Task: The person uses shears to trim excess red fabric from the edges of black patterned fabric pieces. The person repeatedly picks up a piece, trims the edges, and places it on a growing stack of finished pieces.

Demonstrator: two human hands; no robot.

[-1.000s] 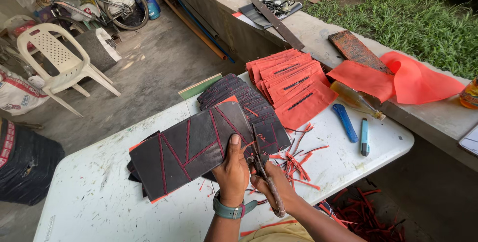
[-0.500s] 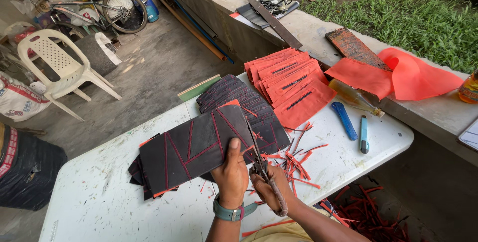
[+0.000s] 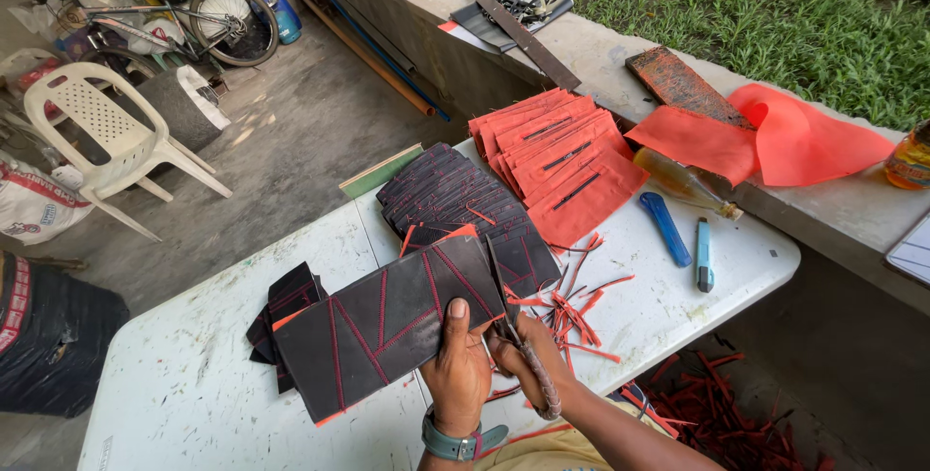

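Two hands busy: your left hand (image 3: pixel 459 366) pinches black panel (image 3: pixel 387 326), thumb on top, steadying edge; right hand (image 3: pixel 528 360) closed round scissors (image 3: pixel 518 335), blades at panel's near edge.

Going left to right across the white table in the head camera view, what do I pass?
Small black stack → black panel with red stitching held by the left hand → scissors in the right hand → red trimmings → blue utility knife → teal knife.

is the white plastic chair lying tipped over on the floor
No, the white plastic chair stands upright on its legs on the concrete floor, off to the left of the white table.
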